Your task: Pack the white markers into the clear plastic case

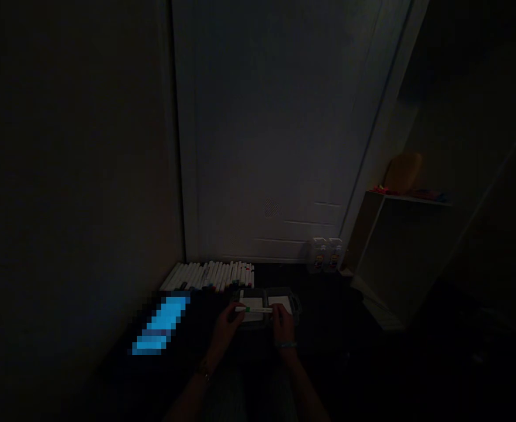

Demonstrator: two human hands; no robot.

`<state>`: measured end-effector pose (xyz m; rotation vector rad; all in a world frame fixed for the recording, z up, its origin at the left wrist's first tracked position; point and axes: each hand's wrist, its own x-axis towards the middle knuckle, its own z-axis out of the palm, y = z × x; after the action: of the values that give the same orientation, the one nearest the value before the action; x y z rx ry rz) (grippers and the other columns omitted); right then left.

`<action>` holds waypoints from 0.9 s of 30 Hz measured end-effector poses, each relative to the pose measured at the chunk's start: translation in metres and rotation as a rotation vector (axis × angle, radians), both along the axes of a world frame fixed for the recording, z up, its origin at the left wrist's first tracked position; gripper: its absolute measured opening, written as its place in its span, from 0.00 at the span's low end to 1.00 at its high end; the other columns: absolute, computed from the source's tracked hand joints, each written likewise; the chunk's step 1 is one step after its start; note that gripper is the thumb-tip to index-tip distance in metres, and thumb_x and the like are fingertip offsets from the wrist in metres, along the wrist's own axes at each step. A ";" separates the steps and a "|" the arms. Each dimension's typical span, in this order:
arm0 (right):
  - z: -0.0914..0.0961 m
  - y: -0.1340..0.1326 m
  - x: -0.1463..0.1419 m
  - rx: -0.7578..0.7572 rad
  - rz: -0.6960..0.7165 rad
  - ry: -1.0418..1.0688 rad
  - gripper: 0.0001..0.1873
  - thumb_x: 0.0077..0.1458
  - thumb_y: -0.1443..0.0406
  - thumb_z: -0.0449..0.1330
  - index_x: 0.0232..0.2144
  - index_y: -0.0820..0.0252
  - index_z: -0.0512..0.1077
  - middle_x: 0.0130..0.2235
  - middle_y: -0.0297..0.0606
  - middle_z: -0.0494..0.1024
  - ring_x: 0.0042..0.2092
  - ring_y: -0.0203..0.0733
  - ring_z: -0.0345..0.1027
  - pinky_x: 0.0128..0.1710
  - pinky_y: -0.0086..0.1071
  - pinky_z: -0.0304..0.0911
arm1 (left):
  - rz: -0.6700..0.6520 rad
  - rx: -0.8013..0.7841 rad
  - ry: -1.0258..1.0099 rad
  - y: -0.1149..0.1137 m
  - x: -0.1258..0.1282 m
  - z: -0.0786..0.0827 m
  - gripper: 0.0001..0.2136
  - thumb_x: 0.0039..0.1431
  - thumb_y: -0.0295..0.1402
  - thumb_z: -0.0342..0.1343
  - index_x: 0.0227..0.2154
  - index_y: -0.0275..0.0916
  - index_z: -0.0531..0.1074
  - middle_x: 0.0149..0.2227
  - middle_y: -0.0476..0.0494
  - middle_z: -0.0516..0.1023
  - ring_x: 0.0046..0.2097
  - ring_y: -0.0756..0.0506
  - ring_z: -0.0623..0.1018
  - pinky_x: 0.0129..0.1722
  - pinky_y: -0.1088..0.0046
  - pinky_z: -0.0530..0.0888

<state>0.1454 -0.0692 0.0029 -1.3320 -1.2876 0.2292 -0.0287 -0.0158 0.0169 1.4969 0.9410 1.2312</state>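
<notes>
The room is very dark. My left hand [226,326] and my right hand [283,326] both grip a white marker with a green band [254,309], held level between them, one hand at each end. The marker hovers just above a small open book or pad with pale pages [267,305] lying on the dark surface. Beyond it a row of several white markers [211,275] lies side by side. A band sits on my right wrist.
A glowing blue screen [160,326], blurred out, lies to the left of my hands. Two small pale bottles [326,254] stand by the white door [275,146]. A low shelf unit [394,246] with an orange object on top stands at the right.
</notes>
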 end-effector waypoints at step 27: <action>0.003 -0.003 0.000 -0.020 -0.002 0.000 0.19 0.60 0.58 0.44 0.32 0.60 0.71 0.27 0.36 0.73 0.30 0.37 0.65 0.30 0.27 0.56 | 0.013 0.029 0.089 -0.002 -0.002 0.003 0.17 0.48 0.44 0.51 0.35 0.37 0.72 0.35 0.46 0.78 0.40 0.43 0.75 0.40 0.70 0.70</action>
<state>0.1457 -0.0727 0.0055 -1.3498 -1.2869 0.2414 -0.0304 -0.0176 0.0199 1.5819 0.9964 1.2004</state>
